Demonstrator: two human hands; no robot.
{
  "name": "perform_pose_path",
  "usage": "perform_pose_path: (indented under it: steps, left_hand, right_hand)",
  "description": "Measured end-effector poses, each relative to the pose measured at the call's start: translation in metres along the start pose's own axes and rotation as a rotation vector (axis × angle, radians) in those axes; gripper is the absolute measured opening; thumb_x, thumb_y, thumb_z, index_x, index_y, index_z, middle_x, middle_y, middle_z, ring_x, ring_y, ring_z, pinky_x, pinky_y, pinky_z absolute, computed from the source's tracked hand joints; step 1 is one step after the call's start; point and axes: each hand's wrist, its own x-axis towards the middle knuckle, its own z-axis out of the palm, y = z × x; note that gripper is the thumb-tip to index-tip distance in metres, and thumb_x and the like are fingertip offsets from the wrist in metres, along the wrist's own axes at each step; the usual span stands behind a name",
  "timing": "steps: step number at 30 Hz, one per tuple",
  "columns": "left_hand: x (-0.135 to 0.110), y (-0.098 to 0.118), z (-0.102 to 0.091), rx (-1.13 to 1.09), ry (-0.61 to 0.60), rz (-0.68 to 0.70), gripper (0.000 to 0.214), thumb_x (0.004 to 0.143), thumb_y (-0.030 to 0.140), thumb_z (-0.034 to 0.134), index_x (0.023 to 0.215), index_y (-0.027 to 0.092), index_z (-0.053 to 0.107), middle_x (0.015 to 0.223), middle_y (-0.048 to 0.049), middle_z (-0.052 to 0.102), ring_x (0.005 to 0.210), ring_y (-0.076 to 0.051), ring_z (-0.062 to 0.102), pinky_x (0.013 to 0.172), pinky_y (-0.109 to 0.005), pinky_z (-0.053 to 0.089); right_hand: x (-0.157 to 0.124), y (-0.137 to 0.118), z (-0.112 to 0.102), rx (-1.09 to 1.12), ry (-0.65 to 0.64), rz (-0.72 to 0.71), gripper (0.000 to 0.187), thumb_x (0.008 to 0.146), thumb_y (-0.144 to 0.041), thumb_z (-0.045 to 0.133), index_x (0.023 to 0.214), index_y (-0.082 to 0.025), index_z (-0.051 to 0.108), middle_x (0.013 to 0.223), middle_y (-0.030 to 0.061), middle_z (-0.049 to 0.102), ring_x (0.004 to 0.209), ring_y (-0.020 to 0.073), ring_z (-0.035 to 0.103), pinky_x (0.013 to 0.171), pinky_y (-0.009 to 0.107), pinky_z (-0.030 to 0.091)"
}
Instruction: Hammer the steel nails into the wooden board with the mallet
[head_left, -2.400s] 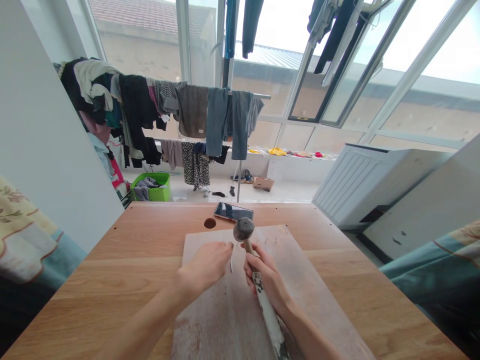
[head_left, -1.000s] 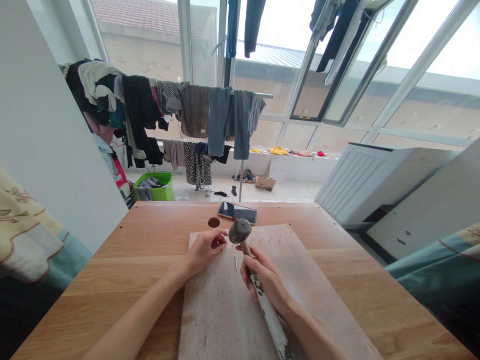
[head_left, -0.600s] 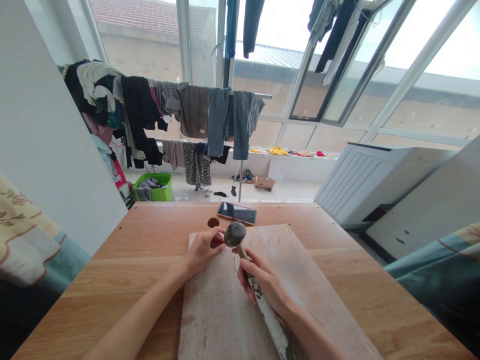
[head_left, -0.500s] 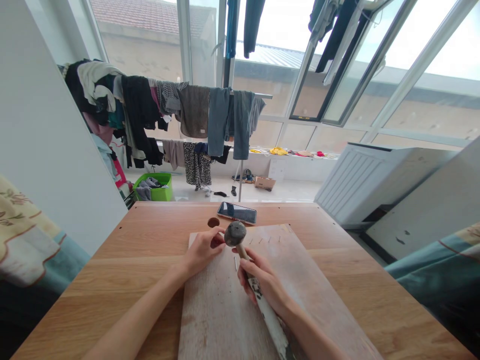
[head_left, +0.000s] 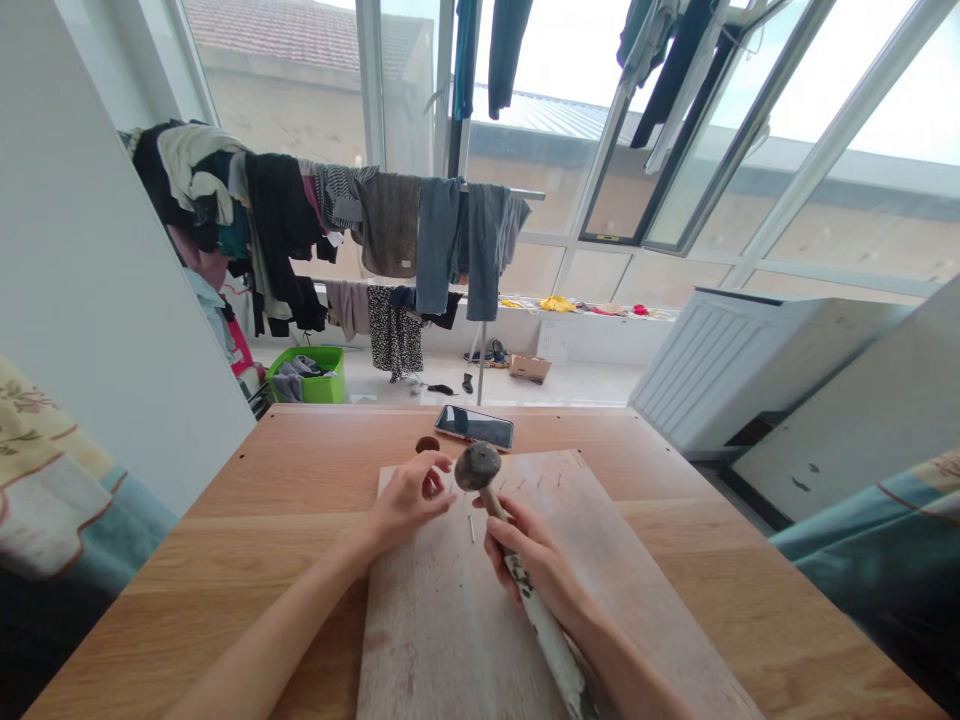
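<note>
My right hand is wrapped around the pale, paint-worn handle of a hammer. The hammer's dark rounded head hangs over the upper part of a wooden board. To its left, my left hand rests at the board's edge, thumb and forefinger apart with nothing gripped. A thin upright nail seems to stand just by those fingertips, though it is hard to make out. Several nails stand in a row along the board's far end, right of the hammer head. One loose-looking nail is below the head.
The board lies on a wooden table. Beyond its far edge sit a phone and a round brown hole or disc. A drying rack with clothes, a green basket and a white appliance stand past the table.
My left thumb and forefinger have spread apart from their closed pinch. The hammer head and my right hand have shifted slightly right, away from the left fingers.
</note>
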Motion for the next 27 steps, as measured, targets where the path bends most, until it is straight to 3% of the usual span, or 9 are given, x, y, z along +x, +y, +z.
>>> perform_pose_path:
  steps: [3, 6, 10, 15, 21, 24, 27]
  left_hand:
    - [-0.002, 0.015, -0.001, 0.219, 0.071, 0.040, 0.010, 0.084, 0.026, 0.064, 0.083, 0.020, 0.056, 0.077, 0.0014, 0.062, 0.066, -0.014, 0.059, 0.061, -0.024, 0.045]
    - [-0.008, 0.042, 0.005, 0.426, -0.090, 0.117, 0.007, 0.088, 0.025, 0.061, 0.085, 0.021, 0.056, 0.078, 0.0005, 0.063, 0.070, -0.017, 0.061, 0.065, -0.027, 0.046]
    - [-0.019, 0.069, 0.020, 0.625, -0.249, 0.090, 0.006, 0.088, 0.022, 0.059, 0.093, 0.018, 0.060, 0.090, -0.0059, 0.068, 0.085, -0.023, 0.066, 0.075, -0.033, 0.050]
    - [-0.027, 0.078, 0.039, 0.805, -0.341, 0.144, 0.010, 0.087, 0.013, 0.056, 0.094, 0.016, 0.063, 0.093, -0.0113, 0.069, 0.089, -0.028, 0.065, 0.075, -0.038, 0.051]
    - [-0.029, 0.088, 0.044, 0.928, -0.449, 0.230, 0.027, 0.074, -0.001, 0.060, 0.096, 0.014, 0.064, 0.090, -0.0113, 0.069, 0.082, -0.027, 0.067, 0.069, -0.036, 0.052]
    - [-0.029, 0.089, 0.038, 0.964, -0.464, 0.248, 0.031, 0.070, -0.002, 0.063, 0.097, 0.013, 0.064, 0.092, -0.0116, 0.069, 0.083, -0.027, 0.067, 0.070, -0.036, 0.053]
    - [-0.030, 0.089, 0.034, 1.010, -0.497, 0.289, 0.029, 0.071, -0.003, 0.062, 0.095, 0.012, 0.065, 0.090, -0.0113, 0.069, 0.081, -0.027, 0.067, 0.071, -0.036, 0.054]
  right_hand:
    - [0.000, -0.008, -0.003, 0.025, 0.049, 0.001, 0.039, 0.081, -0.050, 0.068, 0.101, -0.018, 0.056, 0.059, -0.0085, 0.053, 0.030, 0.0052, 0.044, 0.027, 0.015, 0.029]
    - [-0.002, -0.016, -0.011, -0.007, 0.054, 0.031, 0.036, 0.078, -0.049, 0.070, 0.085, -0.019, 0.053, 0.058, -0.0086, 0.051, 0.032, 0.0057, 0.046, 0.029, 0.015, 0.030]
    - [-0.014, -0.024, -0.030, -0.132, 0.087, 0.081, 0.037, 0.079, -0.051, 0.068, 0.088, -0.019, 0.054, 0.057, -0.0090, 0.050, 0.033, 0.0057, 0.045, 0.030, 0.016, 0.029]
    - [-0.044, -0.032, -0.048, -0.343, 0.102, 0.195, 0.038, 0.085, -0.054, 0.061, 0.097, -0.018, 0.054, 0.057, -0.0090, 0.049, 0.037, 0.0072, 0.049, 0.034, 0.016, 0.035]
    - [-0.065, -0.027, -0.051, -0.511, 0.028, 0.292, 0.032, 0.089, -0.052, 0.056, 0.081, -0.022, 0.047, 0.056, -0.0090, 0.047, 0.034, 0.0069, 0.046, 0.031, 0.016, 0.030]
    - [-0.069, -0.019, -0.057, -0.633, 0.059, 0.284, 0.031, 0.094, -0.053, 0.049, 0.091, -0.022, 0.052, 0.058, -0.0074, 0.050, 0.034, 0.0096, 0.049, 0.031, 0.019, 0.032]
    - [-0.075, -0.014, -0.063, -0.851, 0.123, 0.253, 0.040, 0.097, -0.053, 0.042, 0.118, -0.021, 0.055, 0.069, 0.0004, 0.063, 0.041, 0.0163, 0.058, 0.036, 0.025, 0.042]
